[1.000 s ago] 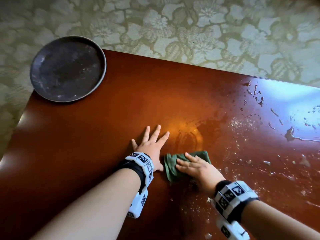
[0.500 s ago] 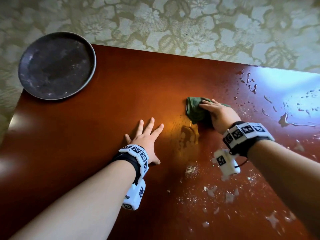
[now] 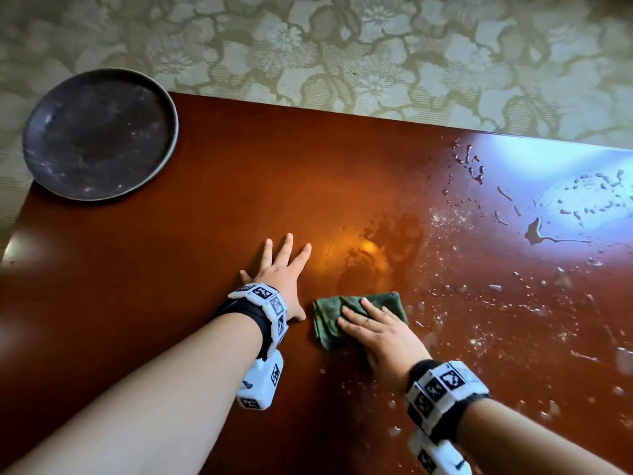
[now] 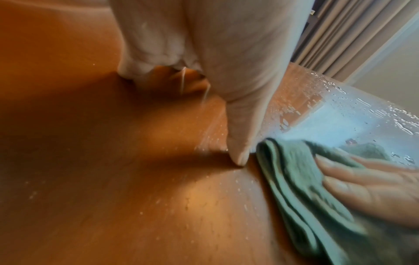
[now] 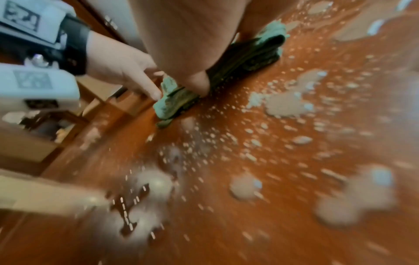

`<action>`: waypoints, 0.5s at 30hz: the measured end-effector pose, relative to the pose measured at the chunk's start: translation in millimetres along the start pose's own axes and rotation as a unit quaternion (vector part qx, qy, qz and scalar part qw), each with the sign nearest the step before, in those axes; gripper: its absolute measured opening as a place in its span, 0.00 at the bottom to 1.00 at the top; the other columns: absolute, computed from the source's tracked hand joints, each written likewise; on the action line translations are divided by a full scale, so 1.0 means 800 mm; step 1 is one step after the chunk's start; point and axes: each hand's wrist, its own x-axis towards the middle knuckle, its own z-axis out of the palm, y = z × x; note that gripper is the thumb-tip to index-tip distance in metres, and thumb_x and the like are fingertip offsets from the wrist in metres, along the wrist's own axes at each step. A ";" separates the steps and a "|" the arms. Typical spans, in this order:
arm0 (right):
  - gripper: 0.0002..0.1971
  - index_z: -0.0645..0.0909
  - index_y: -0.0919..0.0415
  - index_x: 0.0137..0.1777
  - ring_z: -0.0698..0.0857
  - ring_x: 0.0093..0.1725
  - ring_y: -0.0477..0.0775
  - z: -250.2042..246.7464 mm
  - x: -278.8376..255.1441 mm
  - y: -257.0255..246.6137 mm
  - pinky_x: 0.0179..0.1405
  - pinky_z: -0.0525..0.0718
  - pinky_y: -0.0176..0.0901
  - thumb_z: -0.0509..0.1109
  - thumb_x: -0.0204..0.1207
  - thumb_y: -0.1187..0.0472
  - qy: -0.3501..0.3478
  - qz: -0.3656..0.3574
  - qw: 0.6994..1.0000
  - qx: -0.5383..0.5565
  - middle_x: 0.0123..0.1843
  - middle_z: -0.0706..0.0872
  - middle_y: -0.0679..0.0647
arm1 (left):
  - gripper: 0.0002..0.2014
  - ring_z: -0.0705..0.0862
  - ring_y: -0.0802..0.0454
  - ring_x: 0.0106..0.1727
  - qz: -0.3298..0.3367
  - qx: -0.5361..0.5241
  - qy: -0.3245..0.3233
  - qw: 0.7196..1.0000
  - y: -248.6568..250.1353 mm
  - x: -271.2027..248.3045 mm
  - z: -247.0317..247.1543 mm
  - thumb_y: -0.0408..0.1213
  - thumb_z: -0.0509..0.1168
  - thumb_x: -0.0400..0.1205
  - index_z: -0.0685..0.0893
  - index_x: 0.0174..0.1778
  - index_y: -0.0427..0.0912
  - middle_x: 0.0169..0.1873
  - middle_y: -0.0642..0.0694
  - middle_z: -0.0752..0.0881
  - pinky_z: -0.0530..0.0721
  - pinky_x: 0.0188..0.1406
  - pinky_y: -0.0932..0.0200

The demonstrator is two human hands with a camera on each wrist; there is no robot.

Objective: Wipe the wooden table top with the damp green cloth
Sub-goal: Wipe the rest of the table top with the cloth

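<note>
The folded green cloth (image 3: pixel 356 315) lies flat on the reddish wooden table top (image 3: pixel 171 269), near the middle of its front half. My right hand (image 3: pixel 373 329) presses down on the cloth with straight, spread fingers; in the left wrist view those fingers (image 4: pixel 362 179) lie across the cloth (image 4: pixel 299 188). In the right wrist view the cloth (image 5: pixel 247 59) shows under my palm. My left hand (image 3: pixel 281 269) rests flat on the bare wood just left of the cloth, fingers spread, holding nothing.
A dark round metal plate (image 3: pixel 99 135) sits on the table's far left corner, overhanging the edge. Water drops and a small puddle (image 3: pixel 537 234) cover the right side, with pale crumbs (image 3: pixel 445 217) scattered there. Patterned floor (image 3: pixel 342 46) lies beyond the far edge.
My right hand has pulled the cloth from the table's middle back toward me and leftward, ending beside the left hand. The left hand has stayed planted.
</note>
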 end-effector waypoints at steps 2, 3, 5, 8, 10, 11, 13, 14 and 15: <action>0.34 0.70 0.43 0.72 0.69 0.73 0.52 0.003 -0.011 0.007 0.64 0.75 0.55 0.56 0.62 0.54 -0.042 -0.029 0.998 -0.045 0.73 0.75 0.40 | 0.61 0.27 0.43 0.84 0.003 -0.001 -0.004 1.000 -0.001 -0.003 0.003 0.47 0.81 0.70 0.38 0.83 0.70 0.81 0.60 0.24 0.54 0.74 0.17; 0.33 0.68 0.43 0.74 0.68 0.74 0.53 0.006 -0.013 0.015 0.65 0.73 0.55 0.56 0.63 0.53 -0.041 -0.055 0.996 -0.060 0.74 0.73 0.39 | 0.61 0.27 0.43 0.83 0.005 0.000 -0.008 1.000 -0.003 -0.005 0.005 0.48 0.81 0.70 0.38 0.83 0.70 0.81 0.60 0.24 0.54 0.74 0.17; 0.31 0.64 0.43 0.76 0.65 0.76 0.56 0.004 -0.009 0.033 0.68 0.69 0.57 0.57 0.70 0.51 -0.045 -0.093 0.992 -0.070 0.77 0.68 0.40 | 0.62 0.26 0.44 0.83 0.010 0.006 -0.016 1.000 -0.008 -0.010 0.012 0.50 0.82 0.69 0.37 0.82 0.71 0.80 0.61 0.23 0.54 0.74 0.17; 0.28 0.61 0.44 0.78 0.58 0.79 0.58 -0.013 0.014 0.046 0.72 0.68 0.61 0.52 0.76 0.54 -0.023 -0.053 0.997 -0.046 0.79 0.64 0.41 | 0.64 0.24 0.45 0.82 0.015 0.026 -0.014 0.999 -0.015 -0.015 0.022 0.52 0.82 0.67 0.35 0.81 0.72 0.79 0.61 0.21 0.51 0.75 0.18; 0.29 0.56 0.46 0.80 0.48 0.81 0.56 -0.028 0.035 0.052 0.77 0.61 0.60 0.51 0.78 0.59 0.021 0.016 1.000 -0.010 0.81 0.57 0.41 | 0.64 0.25 0.45 0.82 0.015 0.029 -0.008 0.999 -0.017 -0.015 0.025 0.53 0.82 0.67 0.34 0.81 0.73 0.79 0.61 0.21 0.50 0.75 0.19; 0.29 0.55 0.46 0.81 0.45 0.82 0.56 -0.036 0.047 0.056 0.79 0.56 0.60 0.52 0.80 0.62 0.042 0.060 0.997 0.018 0.82 0.53 0.41 | 0.64 0.25 0.45 0.82 0.016 0.027 -0.006 0.999 -0.017 -0.014 0.025 0.52 0.82 0.67 0.35 0.81 0.73 0.79 0.61 0.22 0.49 0.75 0.19; 0.28 0.57 0.48 0.81 0.46 0.82 0.58 -0.052 0.073 0.059 0.79 0.52 0.61 0.55 0.81 0.65 0.106 0.130 0.983 0.074 0.83 0.53 0.43 | 0.64 0.26 0.45 0.83 0.017 0.022 -0.001 1.000 -0.017 -0.014 0.025 0.52 0.83 0.66 0.36 0.81 0.73 0.80 0.61 0.23 0.49 0.75 0.19; 0.28 0.57 0.50 0.80 0.46 0.82 0.60 -0.060 0.087 0.058 0.79 0.50 0.60 0.55 0.82 0.65 0.129 0.156 0.974 0.100 0.83 0.54 0.45 | 0.65 0.26 0.45 0.83 0.019 0.021 0.003 1.000 -0.017 -0.014 0.025 0.53 0.83 0.66 0.36 0.82 0.72 0.80 0.61 0.23 0.49 0.75 0.19; 0.27 0.58 0.51 0.81 0.46 0.82 0.61 -0.065 0.100 0.056 0.79 0.49 0.60 0.55 0.82 0.64 0.143 0.178 0.966 0.120 0.83 0.54 0.46 | 0.65 0.26 0.45 0.83 0.020 0.019 0.009 1.000 -0.018 -0.015 0.025 0.53 0.83 0.66 0.35 0.82 0.71 0.81 0.60 0.24 0.49 0.76 0.20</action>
